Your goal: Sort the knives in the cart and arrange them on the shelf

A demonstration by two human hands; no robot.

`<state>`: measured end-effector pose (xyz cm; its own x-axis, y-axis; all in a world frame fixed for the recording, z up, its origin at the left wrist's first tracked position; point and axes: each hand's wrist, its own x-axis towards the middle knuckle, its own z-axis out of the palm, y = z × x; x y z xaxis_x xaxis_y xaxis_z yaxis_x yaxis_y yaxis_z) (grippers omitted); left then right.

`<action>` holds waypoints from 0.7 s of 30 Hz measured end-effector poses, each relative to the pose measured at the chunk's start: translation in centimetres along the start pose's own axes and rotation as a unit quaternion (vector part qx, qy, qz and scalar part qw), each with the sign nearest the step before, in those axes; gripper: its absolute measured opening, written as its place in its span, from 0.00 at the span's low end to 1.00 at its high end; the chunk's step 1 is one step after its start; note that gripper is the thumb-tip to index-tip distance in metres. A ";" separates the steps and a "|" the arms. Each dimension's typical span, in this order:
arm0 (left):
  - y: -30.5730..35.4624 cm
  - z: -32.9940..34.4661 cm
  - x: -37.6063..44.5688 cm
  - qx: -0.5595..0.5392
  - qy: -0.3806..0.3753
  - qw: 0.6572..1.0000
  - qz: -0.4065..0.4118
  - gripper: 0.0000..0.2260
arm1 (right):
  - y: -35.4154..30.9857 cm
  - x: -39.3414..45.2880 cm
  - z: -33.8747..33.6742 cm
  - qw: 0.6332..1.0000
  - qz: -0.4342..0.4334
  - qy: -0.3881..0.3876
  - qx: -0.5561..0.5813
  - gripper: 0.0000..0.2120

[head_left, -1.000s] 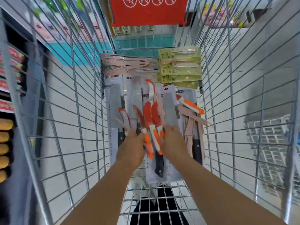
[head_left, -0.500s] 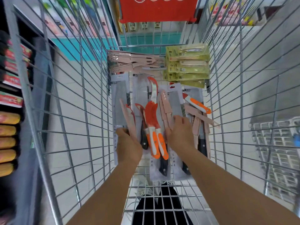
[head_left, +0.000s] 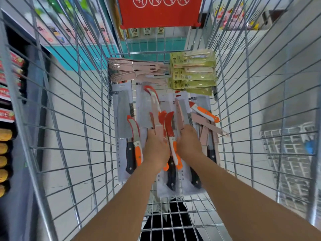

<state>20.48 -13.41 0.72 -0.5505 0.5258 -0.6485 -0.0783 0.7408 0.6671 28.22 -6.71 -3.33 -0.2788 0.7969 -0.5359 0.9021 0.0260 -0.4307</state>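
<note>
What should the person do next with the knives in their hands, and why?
Probably lift both hands out of the cart toward the shelf. The left hand already grips a pink sheathed knife, and the right hand holds another pink one, so one kind seems gathered. Other pink knives lie at the right for later.

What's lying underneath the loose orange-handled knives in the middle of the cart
Under the orange-handled knives lie packaged cleavers on white backing cards with black handles, flat on the cart floor. Both hands and the loose knives cover the middle cards, so their count is unclear.
</note>
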 end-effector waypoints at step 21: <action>1.5 2.7 2.0 0.035 -0.033 0.998 -0.037 0.14 | 5.0 1.3 -3.9 0.982 0.032 0.039 -0.183 0.31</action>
<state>21.54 -10.15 -0.55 -0.4890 0.4933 -0.7194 -0.0576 0.8046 0.5910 33.67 -3.24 -3.35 -0.2050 0.8476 -0.4895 0.9788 0.1783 -0.1012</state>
